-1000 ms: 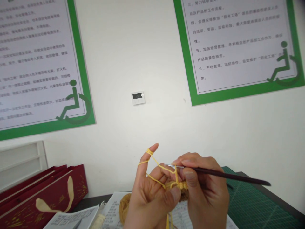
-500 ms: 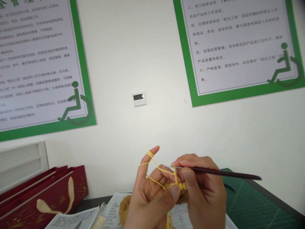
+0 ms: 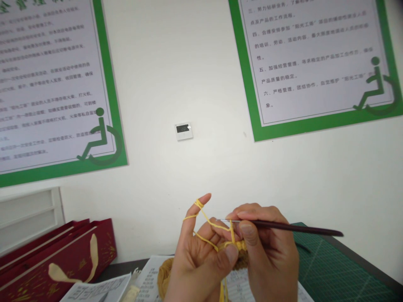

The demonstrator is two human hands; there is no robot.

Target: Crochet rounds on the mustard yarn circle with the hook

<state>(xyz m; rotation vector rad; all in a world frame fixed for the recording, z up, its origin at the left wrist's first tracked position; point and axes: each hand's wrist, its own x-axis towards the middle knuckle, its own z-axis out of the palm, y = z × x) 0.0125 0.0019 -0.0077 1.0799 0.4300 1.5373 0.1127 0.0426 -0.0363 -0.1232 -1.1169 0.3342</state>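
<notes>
My left hand (image 3: 198,256) is raised in front of the wall, its index finger pointing up with yellow yarn (image 3: 208,218) wound round it. Thumb and other fingers pinch a small yellow crocheted piece (image 3: 234,246). My right hand (image 3: 267,256) is closed on a dark crochet hook (image 3: 296,228). The hook's metal tip lies in the yarn loops just above the piece, and its handle points to the right. A yellow yarn ball (image 3: 163,274) shows below my left hand on the table.
Printed sheets (image 3: 97,289) lie on the dark table. A green cutting mat (image 3: 333,272) covers the right side. Red gift bags (image 3: 53,260) with cream handles stand at the left, before a white shelf unit (image 3: 28,214). Two green-framed posters and a small wall thermostat (image 3: 184,131) hang above.
The hook's handle has swung slightly up and left, and the tip has shifted in the loops. Both hands have stayed in nearly the same place.
</notes>
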